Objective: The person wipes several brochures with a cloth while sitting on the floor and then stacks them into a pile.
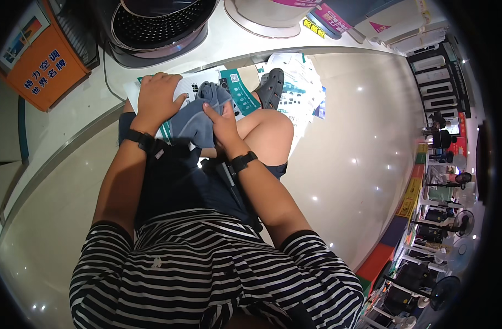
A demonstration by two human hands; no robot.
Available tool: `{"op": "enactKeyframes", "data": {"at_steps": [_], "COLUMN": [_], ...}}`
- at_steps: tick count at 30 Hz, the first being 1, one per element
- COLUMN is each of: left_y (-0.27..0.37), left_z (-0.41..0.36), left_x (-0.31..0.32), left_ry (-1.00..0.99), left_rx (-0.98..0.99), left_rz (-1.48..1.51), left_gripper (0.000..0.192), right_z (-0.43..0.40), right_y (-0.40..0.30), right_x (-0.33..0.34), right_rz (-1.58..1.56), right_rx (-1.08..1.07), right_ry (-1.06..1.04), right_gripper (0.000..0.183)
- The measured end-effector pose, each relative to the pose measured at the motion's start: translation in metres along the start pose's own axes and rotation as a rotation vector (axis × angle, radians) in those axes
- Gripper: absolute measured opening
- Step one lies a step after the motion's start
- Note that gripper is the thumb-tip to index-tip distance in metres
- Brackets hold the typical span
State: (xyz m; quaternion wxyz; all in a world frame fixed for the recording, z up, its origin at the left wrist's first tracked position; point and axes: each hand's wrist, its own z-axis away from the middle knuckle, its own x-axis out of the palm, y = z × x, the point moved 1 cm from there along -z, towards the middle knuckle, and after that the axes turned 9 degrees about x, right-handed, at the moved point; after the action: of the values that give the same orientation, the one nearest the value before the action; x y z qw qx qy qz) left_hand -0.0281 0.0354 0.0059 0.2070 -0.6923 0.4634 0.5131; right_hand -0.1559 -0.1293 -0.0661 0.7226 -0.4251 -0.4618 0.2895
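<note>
My right hand (224,123) grips a bunched grey-blue cloth (193,119), its thumb lying on top of the folds. One end of the cloth is twisted up into a loose roll. Spread out beside it, my left hand (158,98) rests on a white and green printed sheet (240,92) by my legs. The cloth and both hands cover part of that sheet. More printed sheets (296,82) are strewn on the floor around a dark clog (272,88) on my foot.
Ahead runs a white counter (218,45) with a curved edge. It carries a black perforated round appliance (164,28), a white round-based appliance (263,18) and an orange sign (45,78) bearing writing. Electric fans (444,288) stand along the right side; people are farther off.
</note>
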Motion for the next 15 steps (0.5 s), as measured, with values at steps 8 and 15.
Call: {"op": "enactKeyframes", "data": {"at_steps": [8, 15], "left_y": [0.005, 0.004], "left_z": [-0.003, -0.010], "left_x": [-0.012, -0.032], "left_ry": [0.045, -0.031], "left_rx": [-0.058, -0.126], "left_rz": [0.010, 0.092], "left_gripper": [0.040, 0.033], "right_z": [0.001, 0.001], "right_y": [-0.014, -0.018], "right_x": [0.023, 0.053], "right_rz": [-0.080, 0.160], "right_rx": [0.072, -0.025], "right_ry": [0.047, 0.186], "right_gripper": [0.047, 0.046]}}
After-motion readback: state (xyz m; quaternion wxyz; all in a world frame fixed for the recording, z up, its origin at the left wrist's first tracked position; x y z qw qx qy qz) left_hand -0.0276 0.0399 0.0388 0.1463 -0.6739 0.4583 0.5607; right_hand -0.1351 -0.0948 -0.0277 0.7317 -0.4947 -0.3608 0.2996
